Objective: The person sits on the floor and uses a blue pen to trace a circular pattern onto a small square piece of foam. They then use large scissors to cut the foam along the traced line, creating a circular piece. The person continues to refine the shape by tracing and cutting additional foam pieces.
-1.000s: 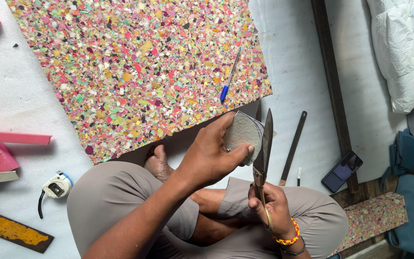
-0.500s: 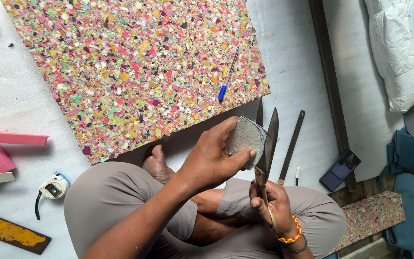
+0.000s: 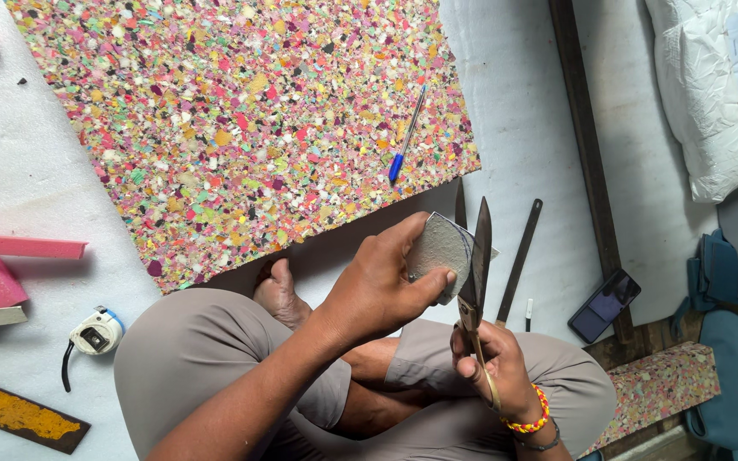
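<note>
A pen lies on the foam slab, tape measure left.

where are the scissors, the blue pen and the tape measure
scissors (image 3: 480,256): head view, on the upper blade, beside the grey piece.
blue pen (image 3: 406,137): head view, mid-barrel, lying on the speckled foam sheet.
tape measure (image 3: 96,333): head view, on its round white case.

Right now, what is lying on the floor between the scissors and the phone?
In the head view, a long dark flat bar and a small white marker lie between the scissors and the phone.
</note>
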A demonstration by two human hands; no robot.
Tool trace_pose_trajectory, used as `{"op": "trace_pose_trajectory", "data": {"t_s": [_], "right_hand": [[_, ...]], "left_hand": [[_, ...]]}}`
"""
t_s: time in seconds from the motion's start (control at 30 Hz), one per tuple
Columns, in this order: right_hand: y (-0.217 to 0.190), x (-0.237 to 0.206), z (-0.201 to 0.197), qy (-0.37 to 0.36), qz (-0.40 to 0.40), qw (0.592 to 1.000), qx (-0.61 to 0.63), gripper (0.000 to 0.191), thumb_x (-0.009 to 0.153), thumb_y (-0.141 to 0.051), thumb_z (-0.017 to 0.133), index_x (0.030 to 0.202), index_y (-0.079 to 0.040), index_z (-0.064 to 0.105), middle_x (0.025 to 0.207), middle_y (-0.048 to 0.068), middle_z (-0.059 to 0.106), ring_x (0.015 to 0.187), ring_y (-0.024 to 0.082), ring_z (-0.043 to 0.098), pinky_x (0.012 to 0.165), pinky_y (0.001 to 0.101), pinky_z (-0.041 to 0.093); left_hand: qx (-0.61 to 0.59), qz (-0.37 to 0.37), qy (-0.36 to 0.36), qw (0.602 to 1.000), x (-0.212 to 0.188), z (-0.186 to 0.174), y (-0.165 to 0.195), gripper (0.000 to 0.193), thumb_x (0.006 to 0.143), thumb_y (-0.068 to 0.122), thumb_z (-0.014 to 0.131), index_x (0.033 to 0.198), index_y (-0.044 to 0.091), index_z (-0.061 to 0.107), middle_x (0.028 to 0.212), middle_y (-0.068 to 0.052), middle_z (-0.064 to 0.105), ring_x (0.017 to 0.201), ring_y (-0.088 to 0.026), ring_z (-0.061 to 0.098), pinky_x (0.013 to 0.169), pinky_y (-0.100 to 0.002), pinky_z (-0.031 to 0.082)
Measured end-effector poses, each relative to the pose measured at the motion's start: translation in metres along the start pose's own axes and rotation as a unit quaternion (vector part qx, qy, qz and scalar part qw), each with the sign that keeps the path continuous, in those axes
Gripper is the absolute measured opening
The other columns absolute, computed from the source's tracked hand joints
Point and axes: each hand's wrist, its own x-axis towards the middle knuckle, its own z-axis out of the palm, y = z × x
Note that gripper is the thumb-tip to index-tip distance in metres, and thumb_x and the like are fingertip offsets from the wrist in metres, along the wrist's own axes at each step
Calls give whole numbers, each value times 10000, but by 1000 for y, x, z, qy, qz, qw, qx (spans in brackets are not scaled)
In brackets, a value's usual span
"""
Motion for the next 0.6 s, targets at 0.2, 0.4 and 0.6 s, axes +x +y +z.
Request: {"op": "trace_pose_trajectory", "data": {"t_s": [0.2,0.4,0.6], "right_hand": [[2,1,-6,2,0,1000,-26,584,912,-603,687,832,-37,572,720,5,550,639,110,497,570,268,413],[4,-3,-12,9,0,998,-66,550,927,-556,688,772,-47,547,693,1,532,622,109,482,558,273,399],[1,-2,-18,-4,1,998,-66,546,914,-560,700,821,-38,568,702,-1,543,623,107,494,560,272,414]], "left_hand": [[16,35,9,999,0,4,-1,505,846,198,723,1265,-32,558,799,-153,742,700,-212,777,630,-325,585],[7,31,5,999,-1,4,-4,493,855,206,727,1252,-34,562,792,-135,728,683,-182,764,609,-323,576],[-1,20,-12,1000,-2,4,-3,436,873,225,725,1192,-37,584,772,-133,726,659,-180,742,607,-320,561]]}}
